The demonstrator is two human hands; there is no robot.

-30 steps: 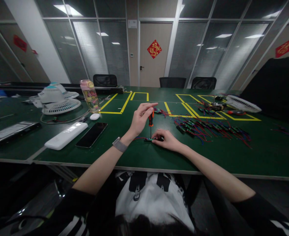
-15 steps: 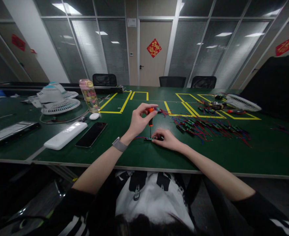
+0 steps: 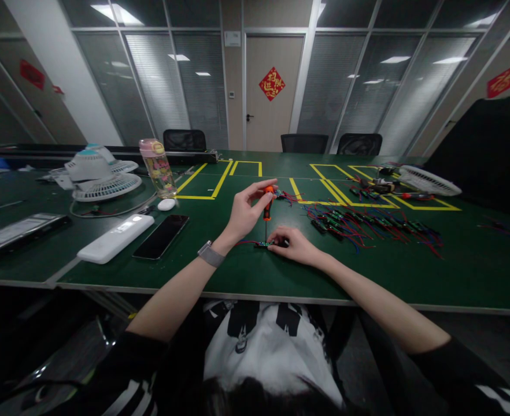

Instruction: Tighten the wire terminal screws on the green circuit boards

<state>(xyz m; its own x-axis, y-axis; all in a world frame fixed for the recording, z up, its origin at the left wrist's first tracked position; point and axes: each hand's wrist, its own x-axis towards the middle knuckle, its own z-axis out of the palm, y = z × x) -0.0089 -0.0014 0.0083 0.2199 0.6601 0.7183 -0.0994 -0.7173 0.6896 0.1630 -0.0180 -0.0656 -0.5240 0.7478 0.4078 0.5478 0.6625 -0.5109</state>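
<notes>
A person in black sleeves sits with both forearms reaching over the front edge of a green table. Nearest in the line of work, the right hand rests on the tabletop, thumb and forefinger closed about the right end of a small circuit board. The board lies flat just left of those fingertips, its long axis running from left to right, roughly across the person's front; a red wire trails from its far-left end toward the left wrist, which wears a watch.

Above the board stands an orange-and-black screwdriver, nearly upright, its top leaning slightly right and its shaft meeting the board just left of the right fingertips. Whether the tip is seated in a screw is too small to tell. The left hand holds the handle near its top between thumb and forefinger, the board directly below that grip and well apart from it. Of the two, the right hand is nearer the board, and touches it.

To the left lie a dark phone and a white power bank; beyond the right hand spreads a heap of wired boards. Farther off, a clear bottle stands left of yellow tape outlines, with a door behind.
</notes>
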